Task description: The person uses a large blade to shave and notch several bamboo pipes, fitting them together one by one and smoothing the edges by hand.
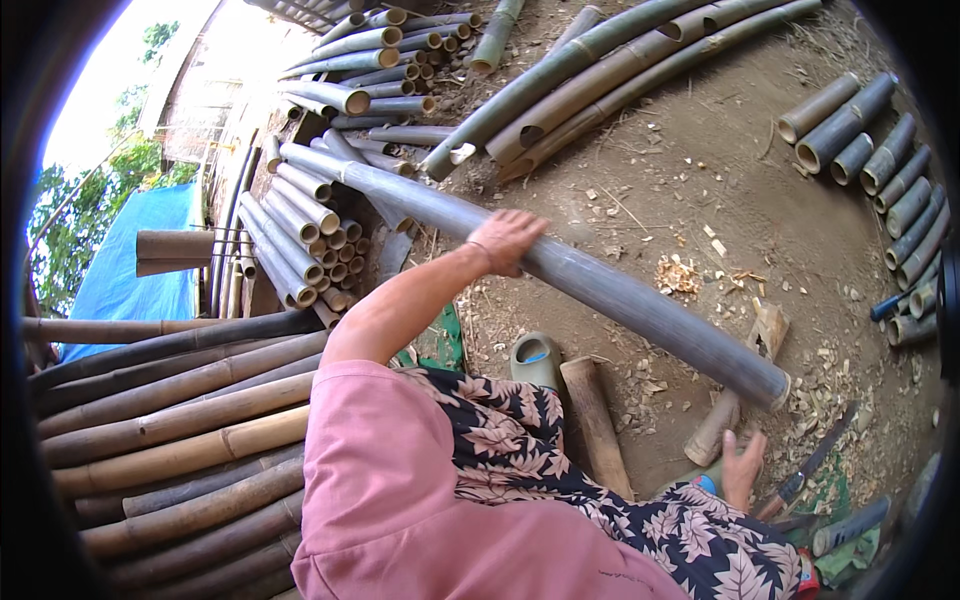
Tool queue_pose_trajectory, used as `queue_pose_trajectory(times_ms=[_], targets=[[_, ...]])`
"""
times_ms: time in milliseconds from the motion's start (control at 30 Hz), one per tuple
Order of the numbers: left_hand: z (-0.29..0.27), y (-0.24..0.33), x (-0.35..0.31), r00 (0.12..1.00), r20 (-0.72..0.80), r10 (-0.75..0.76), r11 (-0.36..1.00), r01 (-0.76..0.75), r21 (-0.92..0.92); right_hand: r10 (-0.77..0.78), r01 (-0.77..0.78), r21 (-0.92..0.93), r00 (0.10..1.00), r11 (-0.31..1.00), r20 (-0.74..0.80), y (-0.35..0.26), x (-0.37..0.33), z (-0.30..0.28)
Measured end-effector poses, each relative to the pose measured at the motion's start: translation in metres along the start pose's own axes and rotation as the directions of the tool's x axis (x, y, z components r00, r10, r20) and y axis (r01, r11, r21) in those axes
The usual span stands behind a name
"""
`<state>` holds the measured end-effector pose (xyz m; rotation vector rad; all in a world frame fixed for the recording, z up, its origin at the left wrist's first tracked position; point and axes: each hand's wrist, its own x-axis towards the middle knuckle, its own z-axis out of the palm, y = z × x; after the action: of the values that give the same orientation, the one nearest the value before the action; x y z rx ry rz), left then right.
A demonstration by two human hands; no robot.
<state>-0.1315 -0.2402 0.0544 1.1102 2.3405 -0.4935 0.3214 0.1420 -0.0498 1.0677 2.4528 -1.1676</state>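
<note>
My left hand is closed over the top of a long grey-green bamboo pole, which slants from the upper left down to the right. The pole's near right end rests on or just above a notched wooden piece on the ground; the exact contact is hidden. Below that end, my right hand is held with thumb and fingers apart and nothing in it. A machete lies just right of this hand, its handle toward me.
Stacked bamboo poles fill the left side. Cut bamboo tubes are piled further back, and long poles lie beyond. Short tubes line the right. Wood shavings litter the dirt. A short log lies by my shoe.
</note>
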Motion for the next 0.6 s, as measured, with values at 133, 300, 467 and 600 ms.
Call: queue_pose_trajectory(times_ms=[133, 300, 467, 600], targets=[[0.035, -0.090, -0.027, 0.969, -0.211, -0.130, 0.989, 0.141, 0.039, -0.049, 0.019, -0.175, 0.984, 0.984, -0.173, -0.020, 0.014, 0.045], [0.005, -0.086, -0.006, 0.986, -0.163, -0.034, 0.996, 0.046, 0.074, -0.021, 0.023, 0.006, 0.968, 1.000, -0.250, -0.009, 0.042, 0.043], [-0.023, -0.028, 0.022, 0.974, -0.217, 0.071, 0.990, -0.096, -0.108, -0.054, -0.063, -0.294, 0.925, 0.954, -0.376, -0.032, 0.039, 0.002], [-0.035, 0.038, 0.044, 0.961, -0.255, 0.106, 0.989, -0.127, -0.071, -0.131, 0.065, -0.176, 0.907, 0.982, -0.399, -0.040, 0.017, -0.023]])
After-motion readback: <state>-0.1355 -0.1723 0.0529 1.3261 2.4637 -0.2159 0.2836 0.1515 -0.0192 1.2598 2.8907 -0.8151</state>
